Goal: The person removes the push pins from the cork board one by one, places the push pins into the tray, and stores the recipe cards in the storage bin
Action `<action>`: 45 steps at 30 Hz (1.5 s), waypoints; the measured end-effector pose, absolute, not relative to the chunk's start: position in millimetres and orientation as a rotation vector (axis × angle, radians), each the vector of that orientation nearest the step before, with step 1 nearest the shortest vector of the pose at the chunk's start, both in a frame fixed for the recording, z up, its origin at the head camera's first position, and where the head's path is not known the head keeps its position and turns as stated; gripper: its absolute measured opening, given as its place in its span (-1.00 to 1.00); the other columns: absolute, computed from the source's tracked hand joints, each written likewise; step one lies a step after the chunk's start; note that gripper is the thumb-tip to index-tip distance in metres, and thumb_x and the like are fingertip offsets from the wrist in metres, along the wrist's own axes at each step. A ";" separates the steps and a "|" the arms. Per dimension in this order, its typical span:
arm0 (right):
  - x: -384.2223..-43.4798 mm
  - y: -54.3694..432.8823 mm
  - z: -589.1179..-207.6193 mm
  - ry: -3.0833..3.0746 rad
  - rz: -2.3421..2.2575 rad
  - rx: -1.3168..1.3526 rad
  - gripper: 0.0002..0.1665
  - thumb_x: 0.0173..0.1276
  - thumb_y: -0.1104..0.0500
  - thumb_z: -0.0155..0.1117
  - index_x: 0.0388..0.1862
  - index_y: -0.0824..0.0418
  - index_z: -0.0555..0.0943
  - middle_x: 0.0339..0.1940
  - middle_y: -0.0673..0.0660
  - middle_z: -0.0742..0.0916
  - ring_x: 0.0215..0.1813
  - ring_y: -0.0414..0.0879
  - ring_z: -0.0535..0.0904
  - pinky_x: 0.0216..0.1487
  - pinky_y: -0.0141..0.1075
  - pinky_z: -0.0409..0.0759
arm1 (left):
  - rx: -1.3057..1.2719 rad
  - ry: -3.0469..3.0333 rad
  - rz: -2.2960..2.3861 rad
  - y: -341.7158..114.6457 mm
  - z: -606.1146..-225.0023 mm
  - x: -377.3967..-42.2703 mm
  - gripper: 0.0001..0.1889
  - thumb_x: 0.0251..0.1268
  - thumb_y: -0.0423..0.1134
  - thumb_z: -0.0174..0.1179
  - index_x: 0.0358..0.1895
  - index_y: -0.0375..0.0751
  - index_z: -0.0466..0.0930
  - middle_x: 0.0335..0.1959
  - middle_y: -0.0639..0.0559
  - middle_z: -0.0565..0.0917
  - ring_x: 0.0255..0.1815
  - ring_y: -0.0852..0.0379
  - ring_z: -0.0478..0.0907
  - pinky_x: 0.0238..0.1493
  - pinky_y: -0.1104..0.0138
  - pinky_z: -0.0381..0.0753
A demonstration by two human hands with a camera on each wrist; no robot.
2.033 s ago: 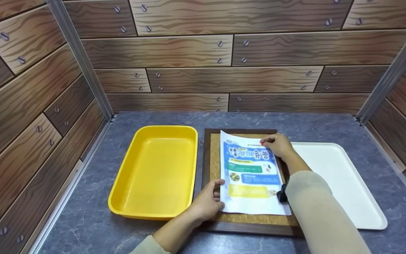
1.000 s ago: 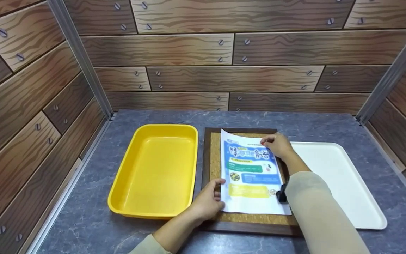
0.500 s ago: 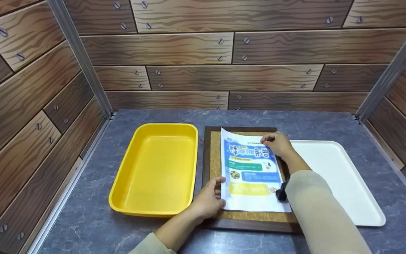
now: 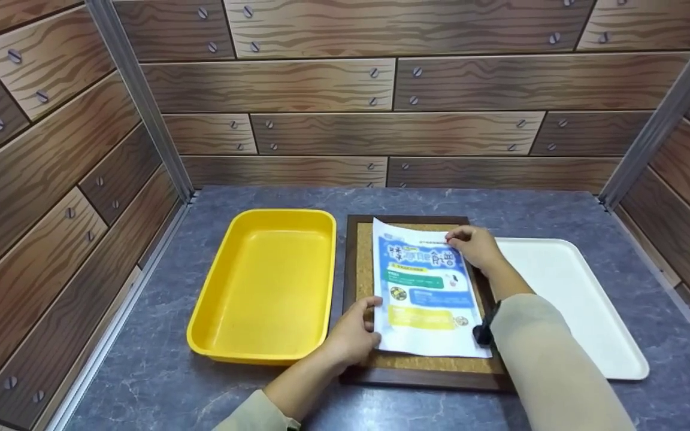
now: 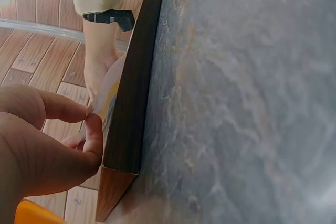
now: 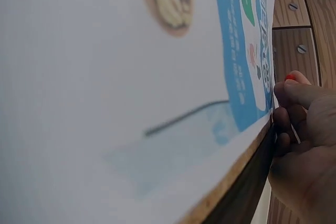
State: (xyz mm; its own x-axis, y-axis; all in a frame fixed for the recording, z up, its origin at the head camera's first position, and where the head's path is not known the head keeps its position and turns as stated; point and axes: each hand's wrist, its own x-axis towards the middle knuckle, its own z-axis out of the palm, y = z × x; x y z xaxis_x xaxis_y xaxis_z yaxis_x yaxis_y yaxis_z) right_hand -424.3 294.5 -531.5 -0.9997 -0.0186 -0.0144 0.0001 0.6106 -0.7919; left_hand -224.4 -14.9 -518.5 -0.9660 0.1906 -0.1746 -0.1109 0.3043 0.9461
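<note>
A printed sheet of paper (image 4: 435,344) with blue, green and yellow blocks lies over a cork board (image 4: 365,257) in a dark wooden frame. My left hand (image 4: 351,335) pinches the sheet's lower left edge between thumb and fingers, which the left wrist view shows close up beside the frame (image 5: 128,103). At the sheet's upper right corner, my right hand (image 4: 478,248) holds a small red push pin (image 6: 290,77) between thumb and fingertips. Most of the pin is hidden by the fingers. The sheet's upper left corner curls up off the cork.
Left of the board stands a yellow plastic tray (image 4: 261,358), its rim near my left wrist. A white tray (image 4: 572,299) lies to the right, partly under my right forearm. Wood-patterned walls (image 4: 321,90) enclose the grey table (image 4: 141,371) at the back and sides.
The head view has shifted slightly. Both hands keep their places on the sheet, and the sheet stays in position on the board.
</note>
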 end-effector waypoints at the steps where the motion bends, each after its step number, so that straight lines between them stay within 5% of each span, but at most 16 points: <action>1: -423.1 294.7 -531.1 2.808 -1.373 -0.025 -0.78 0.63 0.18 0.31 0.08 0.25 0.78 0.16 0.28 0.80 0.20 0.13 0.63 0.29 -0.08 0.55 | 0.073 2.314 1.713 -14.8 -517.6 -224.0 -0.26 0.22 -0.67 0.15 0.51 -0.14 0.45 0.41 -0.22 0.59 -0.01 0.08 0.62 -0.47 0.41 0.53; 9: -418.5 297.0 -526.8 2.850 -1.353 -0.090 -0.76 0.58 0.19 0.34 0.07 0.30 0.79 0.02 0.22 0.84 0.01 -0.06 0.64 0.07 -0.35 0.57 | 0.141 2.338 1.698 -16.6 -510.5 -221.7 -0.25 0.20 -0.65 0.17 0.53 -0.19 0.45 0.25 -0.18 0.58 0.02 0.06 0.64 -0.37 0.31 0.74; 14: -414.3 298.5 -523.1 2.791 -1.412 -0.097 -0.72 0.57 0.21 0.33 0.12 0.34 0.78 -0.02 0.13 0.85 -0.09 -0.21 0.61 -0.09 -0.51 0.59 | 0.165 2.353 1.680 -17.5 -508.3 -221.8 -0.24 0.19 -0.66 0.19 0.53 -0.21 0.44 0.36 -0.15 0.53 0.00 0.08 0.66 -0.39 0.36 0.72; 33: -402.5 296.8 -518.7 2.863 -1.436 -0.145 -0.73 0.52 0.22 0.42 0.11 0.31 0.79 -0.14 0.11 0.82 -0.20 -0.23 0.61 -0.23 -0.50 0.61 | 0.260 2.328 1.673 -33.3 -479.0 -220.8 -0.18 0.26 -0.69 0.18 0.62 -0.22 0.34 0.66 -0.17 0.29 -0.13 0.10 0.64 -0.28 0.37 0.71; 39: -399.0 298.5 -517.5 2.919 -1.428 -0.173 -0.77 0.50 0.25 0.45 0.05 0.30 0.80 -0.22 0.07 0.81 -0.25 -0.23 0.61 -0.27 -0.50 0.59 | 0.268 2.317 1.633 -46.1 -470.3 -223.3 -0.15 0.29 -0.68 0.19 0.66 -0.15 0.30 0.63 -0.16 0.31 -0.17 0.11 0.58 -0.31 0.43 0.62; 45: -393.9 301.9 -515.5 2.992 -1.389 -0.240 -0.77 0.45 0.29 0.47 0.03 0.36 0.80 -0.26 0.11 0.82 -0.30 -0.29 0.58 -0.29 -0.53 0.55 | 0.206 2.298 1.565 -61.8 -466.1 -227.4 -0.17 0.39 -0.56 0.26 0.68 0.01 0.29 0.49 -0.16 0.41 -0.05 0.03 0.61 -0.13 0.28 0.69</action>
State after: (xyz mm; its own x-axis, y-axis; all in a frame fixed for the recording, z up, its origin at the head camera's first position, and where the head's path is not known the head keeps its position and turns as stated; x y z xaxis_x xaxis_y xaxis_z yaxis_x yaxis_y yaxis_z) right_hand -393.9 301.9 -515.5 -0.9758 -0.0609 0.2099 -0.1997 0.6391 -0.7428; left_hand -227.4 -61.8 -466.1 -0.9275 0.3126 -0.2049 -0.0763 0.3784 0.9225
